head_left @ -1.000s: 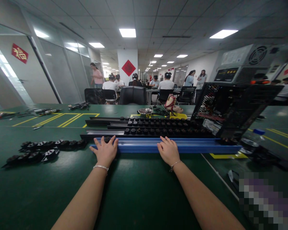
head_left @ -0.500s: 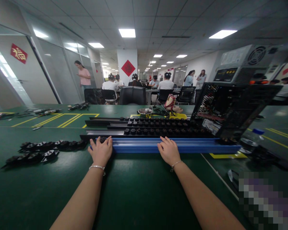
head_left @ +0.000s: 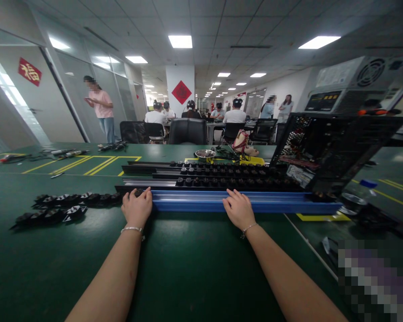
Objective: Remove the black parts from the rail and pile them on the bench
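Observation:
A long blue rail (head_left: 188,201) with a channel along its top lies crosswise on the green table in front of me. At its left end, my left hand (head_left: 137,209) has its fingers bent around a small black part (head_left: 139,192), mostly hidden by the hand. My right hand (head_left: 239,210) grips the rail near its middle, fingers over the top edge. Just behind lies a black rail (head_left: 151,183) carrying a row of black round parts (head_left: 215,182). Two rows of loose black parts (head_left: 50,216) lie left of my left hand.
An open computer case (head_left: 349,138) stands at the right, with power supplies (head_left: 352,80) on top. A bottle with a blue cap (head_left: 357,192) is near the rail's right end. Behind the rails sit a metal bowl (head_left: 204,154) and a yellow tray (head_left: 255,160). Several people are in the background.
My left hand has shifted slightly left at the rail's end, and its fingers are closer together. My right hand stays on the rail. The whole view has shifted slightly.

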`<state>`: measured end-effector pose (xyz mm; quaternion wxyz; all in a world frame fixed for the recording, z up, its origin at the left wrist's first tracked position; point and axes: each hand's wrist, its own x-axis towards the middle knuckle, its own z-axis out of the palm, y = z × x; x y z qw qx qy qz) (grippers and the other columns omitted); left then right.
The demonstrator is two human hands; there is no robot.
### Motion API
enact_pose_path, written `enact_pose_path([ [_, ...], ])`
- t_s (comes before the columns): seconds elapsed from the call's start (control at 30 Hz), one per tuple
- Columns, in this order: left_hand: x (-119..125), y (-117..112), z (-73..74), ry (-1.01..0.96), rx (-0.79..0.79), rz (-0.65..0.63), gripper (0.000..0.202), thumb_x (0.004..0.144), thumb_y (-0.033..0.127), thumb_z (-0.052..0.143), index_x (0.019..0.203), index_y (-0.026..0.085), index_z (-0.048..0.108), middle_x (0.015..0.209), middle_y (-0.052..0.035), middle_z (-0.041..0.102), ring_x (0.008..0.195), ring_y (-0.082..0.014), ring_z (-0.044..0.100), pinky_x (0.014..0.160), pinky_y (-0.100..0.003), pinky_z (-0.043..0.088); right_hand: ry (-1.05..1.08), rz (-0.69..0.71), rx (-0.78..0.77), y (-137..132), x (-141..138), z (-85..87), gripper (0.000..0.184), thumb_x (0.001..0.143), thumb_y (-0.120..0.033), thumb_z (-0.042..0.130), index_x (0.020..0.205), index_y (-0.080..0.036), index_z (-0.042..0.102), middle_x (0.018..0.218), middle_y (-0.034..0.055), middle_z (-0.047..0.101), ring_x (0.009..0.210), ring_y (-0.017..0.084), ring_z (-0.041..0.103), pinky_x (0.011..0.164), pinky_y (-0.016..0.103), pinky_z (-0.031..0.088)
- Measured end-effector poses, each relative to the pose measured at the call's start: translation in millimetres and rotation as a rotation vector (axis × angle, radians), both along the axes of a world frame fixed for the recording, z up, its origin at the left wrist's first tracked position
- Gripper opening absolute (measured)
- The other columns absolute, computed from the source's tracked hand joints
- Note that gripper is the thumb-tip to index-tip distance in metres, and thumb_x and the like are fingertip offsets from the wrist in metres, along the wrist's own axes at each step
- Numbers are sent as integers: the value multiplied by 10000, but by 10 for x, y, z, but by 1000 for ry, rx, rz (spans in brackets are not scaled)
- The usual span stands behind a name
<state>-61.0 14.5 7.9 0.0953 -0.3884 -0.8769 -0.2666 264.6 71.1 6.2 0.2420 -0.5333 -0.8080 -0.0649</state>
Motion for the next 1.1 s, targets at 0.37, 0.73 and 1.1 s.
enact_pose_path([
  [0.37,-97,18,49,-200,-34,-54,528,858,565,208,1179,380,584,1384,-83,391,1172,-346,454,930,-510,390,1,1,-10,-7,3,8,384,907,-370,331,838,-216,676,1315,28,518,1253,239,409,1020,430,285],
  [0.73,-294,19,-38,-232,73,-107,497,886,456,234,1176,292,603,1267,-103,504,1151,-266,483,962,-427,400,17,8,-6,-3,19,0,378,900,-371,341,830,-220,680,1307,31,526,1252,241,408,1010,433,296],
  [1.1,-286,-63,49,-309,126,5,520,883,473,228,1194,267,590,1324,-117,453,1203,-282,438,1004,-441,359,1,4,5,-16,20,1,375,901,-365,343,826,-212,676,1303,39,529,1248,240,411,1000,422,303],
])
